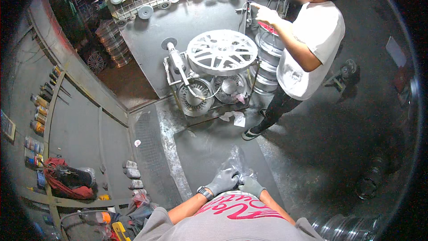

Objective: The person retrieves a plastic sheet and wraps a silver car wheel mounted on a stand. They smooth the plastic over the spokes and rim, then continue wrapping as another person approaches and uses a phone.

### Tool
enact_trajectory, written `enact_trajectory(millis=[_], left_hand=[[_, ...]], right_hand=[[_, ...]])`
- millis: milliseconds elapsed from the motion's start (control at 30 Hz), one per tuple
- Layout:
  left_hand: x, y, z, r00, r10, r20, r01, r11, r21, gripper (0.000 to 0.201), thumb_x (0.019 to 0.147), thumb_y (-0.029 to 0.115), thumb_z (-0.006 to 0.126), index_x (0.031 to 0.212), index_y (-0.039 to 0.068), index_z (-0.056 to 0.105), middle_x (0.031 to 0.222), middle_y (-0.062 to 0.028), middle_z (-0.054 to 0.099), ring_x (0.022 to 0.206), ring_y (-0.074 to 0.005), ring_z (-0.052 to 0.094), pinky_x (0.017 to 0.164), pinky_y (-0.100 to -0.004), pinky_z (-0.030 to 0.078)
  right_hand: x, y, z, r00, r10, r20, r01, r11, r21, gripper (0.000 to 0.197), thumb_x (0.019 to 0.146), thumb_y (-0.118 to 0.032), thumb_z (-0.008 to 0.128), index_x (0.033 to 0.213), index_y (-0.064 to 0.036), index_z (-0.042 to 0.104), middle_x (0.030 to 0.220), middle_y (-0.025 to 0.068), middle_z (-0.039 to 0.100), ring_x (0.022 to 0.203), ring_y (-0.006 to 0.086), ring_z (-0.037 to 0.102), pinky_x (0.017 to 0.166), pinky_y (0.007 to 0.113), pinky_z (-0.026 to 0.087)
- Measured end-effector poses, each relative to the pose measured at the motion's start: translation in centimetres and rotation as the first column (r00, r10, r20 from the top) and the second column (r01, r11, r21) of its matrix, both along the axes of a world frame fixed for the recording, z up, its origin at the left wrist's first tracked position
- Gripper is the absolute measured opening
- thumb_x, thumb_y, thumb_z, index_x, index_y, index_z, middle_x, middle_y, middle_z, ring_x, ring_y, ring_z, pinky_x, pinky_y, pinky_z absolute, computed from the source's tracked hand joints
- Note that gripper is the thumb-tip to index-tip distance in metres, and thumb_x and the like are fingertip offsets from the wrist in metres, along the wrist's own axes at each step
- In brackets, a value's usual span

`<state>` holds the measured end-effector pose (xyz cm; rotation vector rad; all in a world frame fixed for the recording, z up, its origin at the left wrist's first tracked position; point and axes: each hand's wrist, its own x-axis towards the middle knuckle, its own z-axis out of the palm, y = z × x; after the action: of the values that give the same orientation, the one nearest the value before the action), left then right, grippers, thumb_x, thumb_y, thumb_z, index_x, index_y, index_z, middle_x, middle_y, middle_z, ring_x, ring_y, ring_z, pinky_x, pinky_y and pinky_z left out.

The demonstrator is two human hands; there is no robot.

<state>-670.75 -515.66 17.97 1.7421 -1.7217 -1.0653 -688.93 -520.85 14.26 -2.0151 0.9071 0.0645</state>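
Observation:
Both my hands wear grey gloves and are close together in front of my shirt. A crumpled clear plastic bag (235,159) sticks up between them. The fingers of my left hand (223,182), below a wristwatch (205,193), are curled on the bag's near side. My right hand (251,185) is closed on the bag's bunched right part. Whatever the bag may contain is too blurred to tell. Farther ahead, a silver alloy wheel (223,50) lies flat on a metal stand, with a disc-headed power tool (176,60) on its left.
A person in a white T-shirt (307,53) stands right of the wheel, one hand raised. Wheels are stacked (266,69) behind. Discs (145,12) hang on a wire rack. Cans and tools line the left wall shelf (55,107). More rims (347,227) lie at lower right.

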Motion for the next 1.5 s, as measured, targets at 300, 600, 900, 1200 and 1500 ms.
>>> enact_trajectory(millis=[300, 600, 900, 1200, 1500], left_hand=[[-0.2, 0.0, -0.3, 1.0, -0.003, -0.011, 0.003, 1.0, 0.01, 0.032, 0.09, 0.023, 0.047, 0.106, 0.001, 0.064, 0.107, -0.0264, 0.063, 0.102, -0.0433, 0.06, 0.089, -0.0497, 0.047], [-0.4, 0.4, -0.8, 1.0, -0.003, -0.014, 0.003, 1.0, 0.015, 0.033, 0.09, 0.024, 0.048, 0.108, 0.001, 0.063, 0.107, -0.0266, 0.063, 0.101, -0.0444, 0.061, 0.088, -0.0509, 0.047], [-1.3, 0.7, -1.3, 1.0, 0.002, -0.005, -0.001, 0.999, 0.033, 0.032, 0.089, 0.023, 0.048, 0.108, 0.002, 0.062, 0.107, -0.0266, 0.063, 0.1, -0.0441, 0.061, 0.087, -0.0507, 0.048], [-2.0, 1.2, -1.6, 0.999, -0.014, -0.036, 0.015, 0.999, 0.036, 0.032, 0.089, 0.022, 0.049, 0.108, 0.002, 0.064, 0.108, -0.0258, 0.063, 0.101, -0.0435, 0.061, 0.088, -0.05, 0.048], [-2.2, 2.1, -2.2, 0.999, 0.032, -0.029, -0.032, 0.999, -0.001, 0.029, 0.09, 0.023, 0.05, 0.105, 0.003, 0.065, 0.103, -0.0264, 0.065, 0.097, -0.0445, 0.063, 0.087, -0.0518, 0.048]], right_hand=[[-0.3, 0.0, -0.5, 1.0, -0.005, 0.03, 0.005, 1.0, 0.007, 0.026, 0.074, -0.019, 0.058, 0.088, 0.0006, 0.067, 0.09, 0.0275, 0.065, 0.084, 0.0438, 0.065, 0.076, 0.05, 0.049], [-0.8, 0.4, -2.0, 1.0, 0.003, -0.013, -0.003, 0.999, 0.038, 0.03, 0.075, -0.022, 0.06, 0.094, 0.0001, 0.065, 0.095, 0.0277, 0.065, 0.093, 0.0433, 0.064, 0.082, 0.049, 0.049], [-1.6, 0.9, -1.6, 1.0, -0.008, 0.001, 0.008, 0.997, 0.075, 0.03, 0.077, -0.019, 0.06, 0.098, 0.0009, 0.064, 0.098, 0.0272, 0.066, 0.095, 0.0424, 0.064, 0.084, 0.048, 0.049], [-2.2, 1.6, -0.4, 0.999, 0.001, -0.041, 0.002, 0.997, 0.072, 0.027, 0.077, -0.019, 0.06, 0.095, -0.0006, 0.067, 0.096, 0.0255, 0.066, 0.092, 0.0414, 0.064, 0.083, 0.048, 0.05], [-2.4, 2.3, -1.7, 0.998, -0.019, -0.052, 0.022, 0.998, 0.055, 0.026, 0.077, -0.02, 0.061, 0.093, 0.0002, 0.068, 0.096, 0.026, 0.066, 0.092, 0.0416, 0.065, 0.083, 0.049, 0.05]])
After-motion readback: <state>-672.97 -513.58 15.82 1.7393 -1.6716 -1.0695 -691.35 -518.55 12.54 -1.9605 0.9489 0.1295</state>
